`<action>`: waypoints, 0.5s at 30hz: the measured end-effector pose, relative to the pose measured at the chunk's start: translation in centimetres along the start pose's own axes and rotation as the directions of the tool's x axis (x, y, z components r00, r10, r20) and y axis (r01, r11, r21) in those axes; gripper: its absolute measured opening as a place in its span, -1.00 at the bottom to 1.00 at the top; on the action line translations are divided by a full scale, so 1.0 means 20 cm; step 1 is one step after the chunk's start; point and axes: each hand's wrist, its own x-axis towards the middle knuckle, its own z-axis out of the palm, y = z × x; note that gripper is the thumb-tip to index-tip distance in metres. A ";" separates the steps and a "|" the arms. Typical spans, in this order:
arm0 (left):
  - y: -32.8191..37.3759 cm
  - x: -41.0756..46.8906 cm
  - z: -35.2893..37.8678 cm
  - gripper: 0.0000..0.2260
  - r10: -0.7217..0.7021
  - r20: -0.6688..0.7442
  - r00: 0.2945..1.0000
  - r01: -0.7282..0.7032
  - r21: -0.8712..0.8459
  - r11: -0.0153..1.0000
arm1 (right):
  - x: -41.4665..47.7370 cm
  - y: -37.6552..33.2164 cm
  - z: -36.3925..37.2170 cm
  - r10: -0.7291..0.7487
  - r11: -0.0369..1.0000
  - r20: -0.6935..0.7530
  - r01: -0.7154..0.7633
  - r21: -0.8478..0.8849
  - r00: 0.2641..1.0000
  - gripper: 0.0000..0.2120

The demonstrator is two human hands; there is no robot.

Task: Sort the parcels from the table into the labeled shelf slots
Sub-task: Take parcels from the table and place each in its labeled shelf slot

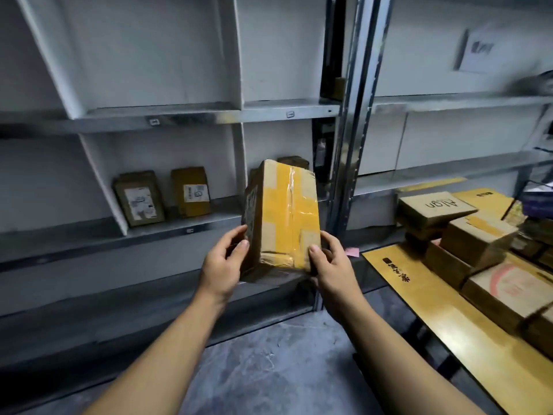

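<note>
— Where is the parcel?

— The parcel (pixel 281 217), a brown carton crossed with yellow tape, is held up in the air in front of the shelf unit (pixel 161 115), mid-view. It stands on its short end, tilted a little, and touches no shelf board.

— And the grip?

— Both hands clamp its near, lower end. The left hand (pixel 223 265) curls round the left edge, with the thumb on the near side and the fingers behind. The right hand (pixel 332 265) pinches the lower right corner, with the thumb on the taped face.

— What lies behind it?

— Just beyond its top a dark parcel (pixel 294 161) peeks out on the middle board, in the slot right of a white divider (pixel 238 157). In the slot left of that divider two parcels lean against the back wall. A brown labelled parcel (pixel 139 199) is on the left and a yellow labelled parcel (pixel 191 191) on the right, near each other but apart. Small tags (pixel 154 121) sit on the front edges of the boards, their print too blurred to read.

— And to the right?

— A metal upright (pixel 350 130) stands just right of the parcel. Farther right is the table (pixel 449 333), yellow-topped and carrying stacked cartons. The "Align" carton (pixel 434 208) is at the far end, a taped carton (pixel 478 238) beside it and a red-ringed carton (pixel 508 289) nearer. A pink slip (pixel 352 252) shows just right of the right hand, though I cannot tell what it lies on. Grey floor (pixel 269 369) spreads beneath the forearms.
</note>
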 end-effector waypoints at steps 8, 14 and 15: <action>-0.01 -0.12 -0.65 -0.45 -0.091 -0.230 0.969 0.085 -0.036 0.996 | -0.04 0.00 0.59 -0.014 0.990 0.266 -0.024 0.140 0.964 -0.69; 0.03 -0.07 -1.22 -0.55 0.138 -0.389 0.911 -0.062 0.202 0.978 | 0.02 -0.05 1.19 -0.203 0.920 0.283 0.281 -0.272 0.937 -0.64; 0.05 -0.05 -1.32 -0.54 0.173 -0.407 0.897 -0.071 0.253 0.965 | 0.03 -0.07 1.31 -0.191 0.916 0.297 0.278 -0.289 0.936 -0.57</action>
